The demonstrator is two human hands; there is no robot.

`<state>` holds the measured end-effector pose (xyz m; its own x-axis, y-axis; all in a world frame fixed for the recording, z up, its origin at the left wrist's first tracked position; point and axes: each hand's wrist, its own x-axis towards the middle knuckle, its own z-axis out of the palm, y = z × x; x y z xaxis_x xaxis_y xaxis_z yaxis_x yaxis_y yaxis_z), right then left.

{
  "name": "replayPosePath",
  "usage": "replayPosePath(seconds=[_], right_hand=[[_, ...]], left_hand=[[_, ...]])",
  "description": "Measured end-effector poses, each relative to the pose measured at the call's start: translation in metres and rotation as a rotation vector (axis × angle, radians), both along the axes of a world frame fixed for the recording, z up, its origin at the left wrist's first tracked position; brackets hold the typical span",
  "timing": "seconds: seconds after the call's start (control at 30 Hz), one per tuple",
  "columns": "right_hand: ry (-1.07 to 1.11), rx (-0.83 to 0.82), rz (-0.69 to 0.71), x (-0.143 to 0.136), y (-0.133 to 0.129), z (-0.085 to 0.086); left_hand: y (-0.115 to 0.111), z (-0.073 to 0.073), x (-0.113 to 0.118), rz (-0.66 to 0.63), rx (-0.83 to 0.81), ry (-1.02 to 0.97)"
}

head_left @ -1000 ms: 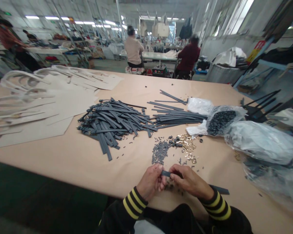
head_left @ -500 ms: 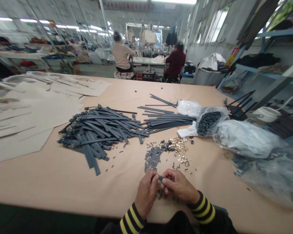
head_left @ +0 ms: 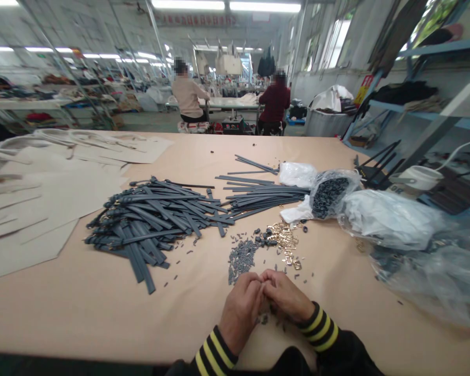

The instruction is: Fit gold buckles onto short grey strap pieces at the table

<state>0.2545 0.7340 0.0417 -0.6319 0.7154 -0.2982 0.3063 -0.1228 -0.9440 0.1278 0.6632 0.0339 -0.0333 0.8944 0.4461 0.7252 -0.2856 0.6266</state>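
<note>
Both hands, left hand (head_left: pixel 241 308) and right hand (head_left: pixel 284 295), are pressed together low over the tabletop (head_left: pixel 102 313); each grip is closed, contents can't be told, loose small parts (head_left: pixel 241 257) kept within reach.

**Bright hall light, warped edges**

Ceiling tube lamps (head_left: pixel 188 4) and the windows (head_left: pixel 347 31) at the right give bright, even light. The tabletop (head_left: pixel 102 313) shows only soft, weak shadows. Straight lines bend near the edges, and the corners look smeared. The far background is slightly soft.

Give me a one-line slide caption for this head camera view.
Left hand and right hand pressed together over a tan table, near a heap of dark grey flat straps.
</note>
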Motion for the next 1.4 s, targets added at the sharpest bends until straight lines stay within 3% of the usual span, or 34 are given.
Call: replayPosePath(seconds=[0.1, 0.2, 0.37, 0.5, 0.67, 0.8, 0.97, 1.03, 1.17, 1.3, 1.4], right_hand=[[-0.032, 0.064, -0.038, 0.012, 0.021, 0.002], [0.026, 0.052, -0.154, 0.021, 0.042, 0.001], [0.150, -0.019, -0.267, 0.025, 0.055, -0.008], [0.178, -0.031, -0.256, 0.024, 0.053, -0.013], [0.148, -0.022, -0.164, 0.025, 0.051, -0.010], [0.087, 0.084, -0.155, 0.025, 0.049, -0.009], [0.042, 0.169, -0.046, 0.022, 0.042, -0.004], [0.037, 0.178, 0.009, 0.022, 0.039, 0.000], [0.011, 0.188, 0.120, 0.026, 0.039, 0.005], [-0.062, 0.274, 0.197, 0.027, 0.039, 0.006], [-0.105, 0.318, 0.179, 0.021, 0.035, 0.007]], left_hand=[[0.017, 0.011, -0.007, 0.061, -0.096, -0.125], [0.048, 0.015, -0.011, 0.127, -0.163, -0.029], [0.105, 0.004, 0.000, 0.141, -0.346, 0.087], [0.122, -0.005, 0.008, 0.157, -0.352, 0.038], [0.115, -0.003, -0.004, 0.118, -0.400, -0.125], [0.097, 0.003, -0.016, 0.064, -0.479, -0.330], [0.068, 0.012, -0.016, -0.027, -0.575, -1.065], [0.062, 0.014, -0.013, -0.041, -0.591, -1.245], [0.055, 0.009, -0.011, -0.056, -0.608, -1.268], [0.045, 0.001, -0.008, 0.043, -0.627, -1.092], [0.034, -0.001, -0.004, 0.086, -0.542, -0.921]])
